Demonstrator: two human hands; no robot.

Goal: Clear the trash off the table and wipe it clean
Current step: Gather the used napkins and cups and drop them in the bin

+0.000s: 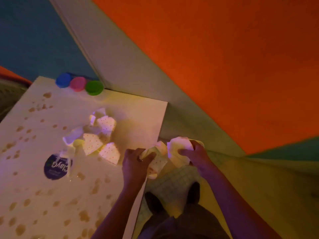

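Observation:
A white table (43, 195) carries brown spill spots and a heap of crumpled dotted paper scraps (100, 137) near its middle. At the table's right edge my left hand (136, 163) grips a crumpled dotted paper piece (156, 163). Just off the edge, my right hand (195, 152) grips a pale crumpled paper wad (178, 149). The two pieces touch between my hands.
Three round tubs, blue (63, 80), pink (78, 84) and green (94, 87), stand at the table's far edge. A dark round label (55, 167) lies under a pale plastic piece. Below the hands are my feet (153, 202) on a checked mat. Orange and teal floor mats surround it.

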